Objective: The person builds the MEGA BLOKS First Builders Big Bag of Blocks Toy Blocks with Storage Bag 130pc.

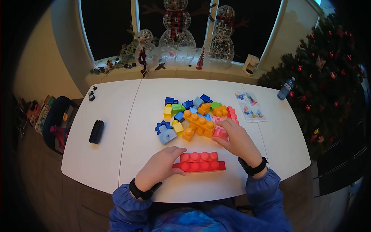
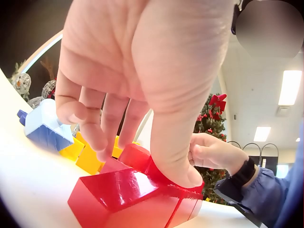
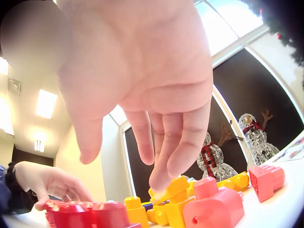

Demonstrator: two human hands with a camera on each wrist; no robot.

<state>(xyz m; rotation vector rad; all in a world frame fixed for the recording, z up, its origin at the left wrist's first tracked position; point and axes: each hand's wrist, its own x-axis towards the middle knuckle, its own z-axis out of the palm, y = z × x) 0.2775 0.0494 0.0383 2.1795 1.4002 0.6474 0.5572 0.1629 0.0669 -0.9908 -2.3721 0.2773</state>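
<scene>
Fingers [image 2: 111,116] bent over the left end of a red studded piece [image 1: 201,162], thumb against its near side: that's the left hand [image 1: 159,165] with a firm grip, and the piece sits midway along the white table's near edge [image 1: 174,196]. Two shades of red show there, one against the other, eight studs up, and I'd call them joined, though the seam doesn't settle it. Beyond, the right hand [image 1: 235,138] hangs at the pile, fingers loosely bent and apparently holding nothing, right by a pink brick [image 3: 216,209]; whether a fingertip touches, I can't tell. Plenty left in that pile, midway toward the far edge: a long orange brick [image 1: 199,122] atop others, yellow brick [image 1: 177,127], light blue brick [image 1: 167,135], green brick [image 1: 177,107]. Early going, I'd judge: one red build under way, most bricks unused. Out wide, a picture sheet [image 1: 250,106] of colourful models lies toward the far right corner, a water bottle [image 1: 286,89] nearer that corner, and a black case [image 1: 96,132] near the left edge.
</scene>
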